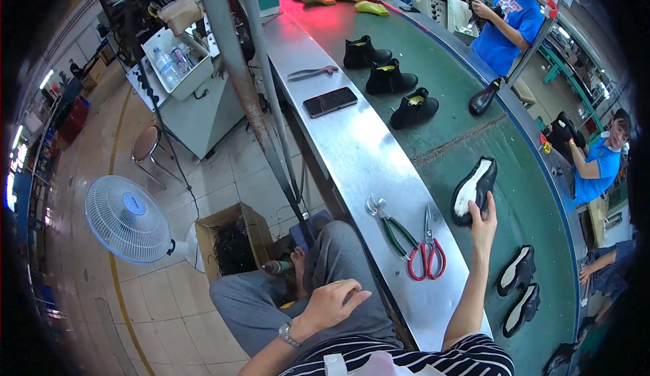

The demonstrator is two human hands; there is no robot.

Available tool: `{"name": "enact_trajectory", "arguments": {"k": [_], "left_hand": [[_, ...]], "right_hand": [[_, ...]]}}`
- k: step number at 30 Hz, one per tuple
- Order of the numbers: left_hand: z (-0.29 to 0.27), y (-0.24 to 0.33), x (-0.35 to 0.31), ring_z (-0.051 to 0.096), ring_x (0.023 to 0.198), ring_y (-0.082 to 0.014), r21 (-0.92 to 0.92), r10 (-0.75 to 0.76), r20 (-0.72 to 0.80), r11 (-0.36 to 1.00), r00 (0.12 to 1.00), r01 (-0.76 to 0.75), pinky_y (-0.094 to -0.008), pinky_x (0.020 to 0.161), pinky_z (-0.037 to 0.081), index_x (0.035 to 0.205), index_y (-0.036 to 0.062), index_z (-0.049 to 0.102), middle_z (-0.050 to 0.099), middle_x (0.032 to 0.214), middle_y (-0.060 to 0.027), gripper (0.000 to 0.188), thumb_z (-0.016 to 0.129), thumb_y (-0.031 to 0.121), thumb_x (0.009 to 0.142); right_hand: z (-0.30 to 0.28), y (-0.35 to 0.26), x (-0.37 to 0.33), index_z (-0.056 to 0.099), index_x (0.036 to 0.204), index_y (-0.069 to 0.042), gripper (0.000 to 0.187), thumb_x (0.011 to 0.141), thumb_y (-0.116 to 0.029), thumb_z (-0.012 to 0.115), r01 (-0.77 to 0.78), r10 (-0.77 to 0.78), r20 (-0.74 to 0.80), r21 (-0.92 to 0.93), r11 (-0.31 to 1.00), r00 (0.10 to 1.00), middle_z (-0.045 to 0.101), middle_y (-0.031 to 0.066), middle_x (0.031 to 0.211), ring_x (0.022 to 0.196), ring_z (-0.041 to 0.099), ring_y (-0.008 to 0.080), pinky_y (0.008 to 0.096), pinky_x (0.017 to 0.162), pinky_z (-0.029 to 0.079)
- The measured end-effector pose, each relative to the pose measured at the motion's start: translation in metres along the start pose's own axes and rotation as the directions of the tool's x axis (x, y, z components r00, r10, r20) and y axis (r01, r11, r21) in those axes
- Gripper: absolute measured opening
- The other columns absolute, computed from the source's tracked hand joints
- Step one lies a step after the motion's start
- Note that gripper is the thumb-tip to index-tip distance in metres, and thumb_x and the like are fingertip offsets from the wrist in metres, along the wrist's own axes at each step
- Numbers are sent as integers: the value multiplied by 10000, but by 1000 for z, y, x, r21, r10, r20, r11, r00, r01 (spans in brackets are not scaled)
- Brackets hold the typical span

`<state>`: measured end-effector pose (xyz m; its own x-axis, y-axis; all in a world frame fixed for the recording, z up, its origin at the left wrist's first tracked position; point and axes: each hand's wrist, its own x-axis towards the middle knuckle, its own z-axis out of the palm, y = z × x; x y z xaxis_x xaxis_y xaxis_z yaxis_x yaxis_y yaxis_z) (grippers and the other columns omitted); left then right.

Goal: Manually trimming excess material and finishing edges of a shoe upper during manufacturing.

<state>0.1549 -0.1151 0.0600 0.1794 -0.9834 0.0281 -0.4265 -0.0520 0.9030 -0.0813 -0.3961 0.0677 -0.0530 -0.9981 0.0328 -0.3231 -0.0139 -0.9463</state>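
Observation:
On the green belt, my right hand (482,220) grips the near end of a black shoe (482,176), thumb and fingers on it. The shoe lies bottom up, its pale underside showing. Over my lap, my left hand (335,303) has its fingers loosely bent and the thumb apart; nothing shows in it. Red-handled scissors (426,257) and green-handled pincers (393,230) rest on the metal ledge (359,145) between my hands. Toward me on the belt lie two more upturned black shoes, one (516,271) just beyond the other (521,310).
Farther up the belt stand several black ankle boots (391,78) and a dark shoe form (483,98). A phone (330,102) and grey pliers (313,73) lie on the ledge. Left are a metal post (233,57), a fan (127,219) and a carton (254,223). Co-workers sit across the belt.

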Motion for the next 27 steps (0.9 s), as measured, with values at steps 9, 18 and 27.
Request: {"name": "enact_trajectory", "arguments": {"k": [9,18,27], "left_hand": [[-4,-26,-12,670,732,-258,137,-216,61,969,975,206,-351,641,519,939,44,633,681,827,-114,289,624,332,926],[-8,-30,-41,654,770,-290,119,-215,-61,968,975,221,-380,664,510,948,39,606,660,833,-124,277,613,316,931],[-24,-35,-77,635,931,-331,213,-249,-24,945,968,248,-402,800,502,1063,40,589,645,982,-154,308,606,314,925]], "right_hand": [[158,-44,114,407,1442,-118,628,878,-257,645,382,-251,380,-323,866,890,700,89,698,656,697,219,361,692,520],[261,1,211,546,1190,-12,462,891,-354,626,434,-327,289,-513,741,900,678,258,972,913,678,383,458,786,533],[137,-95,121,523,783,-116,262,978,-277,590,319,-356,419,160,934,835,511,-30,560,442,447,35,186,401,329]]}}
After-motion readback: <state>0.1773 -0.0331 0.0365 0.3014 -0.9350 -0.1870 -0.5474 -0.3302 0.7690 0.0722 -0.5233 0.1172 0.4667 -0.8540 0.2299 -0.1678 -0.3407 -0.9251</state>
